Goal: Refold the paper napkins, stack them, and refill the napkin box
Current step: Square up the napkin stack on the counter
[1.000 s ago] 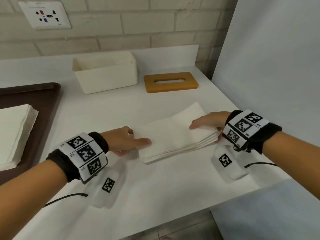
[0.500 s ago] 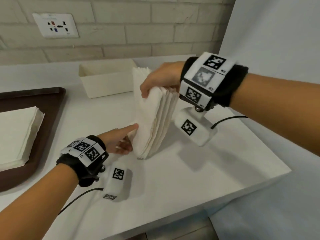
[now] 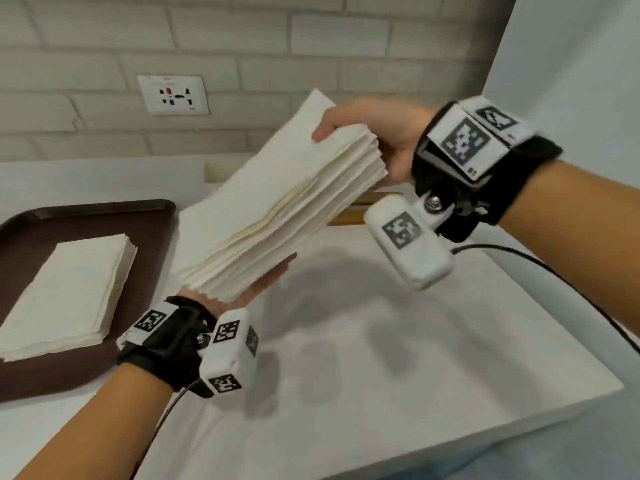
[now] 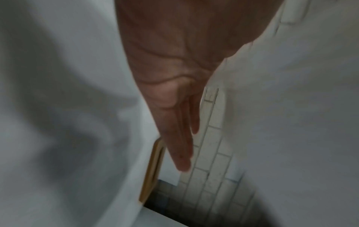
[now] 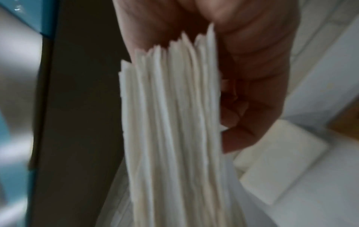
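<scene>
The right hand (image 3: 372,140) clamps the upper, far end of the napkin stack (image 3: 277,209), thumb on the top sheet and fingers curled round the underside; the right wrist view shows the stack's edges (image 5: 170,116) fanned slightly between thumb and fingers. The left hand (image 3: 249,289) lies flat and palm-up beneath the lower, near end of the stack, its fingers (image 4: 178,138) straight and together, carrying rather than gripping. The stack is held in the air above the white counter (image 3: 381,393), tilted so that it slopes down from the right hand toward the left, its long side edge facing the camera.

Half a second ago the stack stood almost upright on the counter, pinched from above by the right hand while the left hand's fingertips touched its side; now it is lifted clear and laid over onto the left palm. A second ago it lay flat on the counter between both hands.

On the left, a brown tray (image 3: 145,244) holds a second pile of napkins (image 3: 69,292), lying flat and well apart from the hands. The napkin box (image 5: 279,159) sits open on the counter behind the lifted stack, mostly hidden by it in the head view. Its wooden lid (image 4: 153,169) lies on the counter beside the box, only an edge showing. A wall socket (image 3: 173,95) is set in the brick wall behind.
</scene>
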`<state>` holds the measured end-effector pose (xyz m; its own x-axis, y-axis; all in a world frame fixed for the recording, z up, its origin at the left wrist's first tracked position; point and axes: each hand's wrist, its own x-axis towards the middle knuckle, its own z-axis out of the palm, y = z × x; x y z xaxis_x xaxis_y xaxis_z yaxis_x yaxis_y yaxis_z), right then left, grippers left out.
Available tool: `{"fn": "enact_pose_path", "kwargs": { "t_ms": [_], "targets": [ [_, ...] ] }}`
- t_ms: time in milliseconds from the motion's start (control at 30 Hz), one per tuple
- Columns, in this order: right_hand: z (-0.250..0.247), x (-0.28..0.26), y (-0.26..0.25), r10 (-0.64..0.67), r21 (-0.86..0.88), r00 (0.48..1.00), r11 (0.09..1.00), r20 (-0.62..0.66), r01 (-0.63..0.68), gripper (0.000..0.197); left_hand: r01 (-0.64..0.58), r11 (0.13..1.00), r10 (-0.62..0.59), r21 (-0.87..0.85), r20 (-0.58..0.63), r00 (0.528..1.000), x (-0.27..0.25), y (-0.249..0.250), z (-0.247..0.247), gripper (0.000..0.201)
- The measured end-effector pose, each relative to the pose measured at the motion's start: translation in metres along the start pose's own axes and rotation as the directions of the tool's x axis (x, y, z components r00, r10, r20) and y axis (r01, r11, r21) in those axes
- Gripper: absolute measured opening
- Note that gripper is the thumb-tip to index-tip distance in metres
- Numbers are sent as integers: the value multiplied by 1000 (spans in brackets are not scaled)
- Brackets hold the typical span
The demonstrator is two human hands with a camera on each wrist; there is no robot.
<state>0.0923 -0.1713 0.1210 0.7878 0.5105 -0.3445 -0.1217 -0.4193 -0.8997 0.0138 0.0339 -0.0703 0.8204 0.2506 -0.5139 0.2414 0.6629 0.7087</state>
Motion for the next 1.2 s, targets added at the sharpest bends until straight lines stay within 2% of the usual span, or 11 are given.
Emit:
{"fn": "enact_pose_path", "kwargs": {
  "t_ms": [67, 133, 200, 233, 367, 467, 600, 700, 900, 1067, 1200],
  "targets": [
    [-6, 7, 38, 53, 85, 998, 995, 14, -54, 14, -101, 995, 101, 6, -25, 995, -16, 10, 0, 61],
    [-13, 16, 68, 122, 133, 992, 984, -45, -115, 26, -60, 998, 60, -5, 157, 986, -30, 18, 11, 68],
    [-16, 23, 89, 168, 174, 979, 974, -117, -146, 39, -38, 992, 15, 124, 179, 984, -34, 15, 21, 66],
    [-16, 24, 96, 178, 195, 973, 970, -144, -148, 45, -25, 981, -22, 191, 241, 970, -36, 12, 24, 60],
    [-16, 28, 109, 190, 209, 967, 966, -170, -154, 57, -3, 863, -109, 505, 193, 975, -30, 5, 26, 24],
    [-19, 24, 118, 158, 234, 981, 964, -112, -129, 55, -60, 862, -61, 503, 221, 973, -28, 6, 26, 12],
    [-22, 14, 141, 54, 290, 997, 956, -49, -38, 14, -287, 877, 166, 385, 318, 934, -29, 6, 19, 48],
    [-18, 12, 167, -2, 271, 1000, 963, -29, 10, 37, -315, 838, 144, 445, 377, 915, -27, -6, 3, 65],
    [-15, 7, 195, -67, 30, 995, 997, 79, 65, 74, -341, 644, 40, 685, 415, 909, -31, -19, -28, 97],
    [-21, 1, 195, -50, -388, 985, 915, 164, 111, 64, -348, 585, 13, 732, 421, 907, -38, -13, -34, 106],
    [-21, 2, 200, -83, -375, 989, 919, 126, 125, 86, -308, 503, -55, 807, 385, 921, -38, -12, -29, 116]
  ]
}}
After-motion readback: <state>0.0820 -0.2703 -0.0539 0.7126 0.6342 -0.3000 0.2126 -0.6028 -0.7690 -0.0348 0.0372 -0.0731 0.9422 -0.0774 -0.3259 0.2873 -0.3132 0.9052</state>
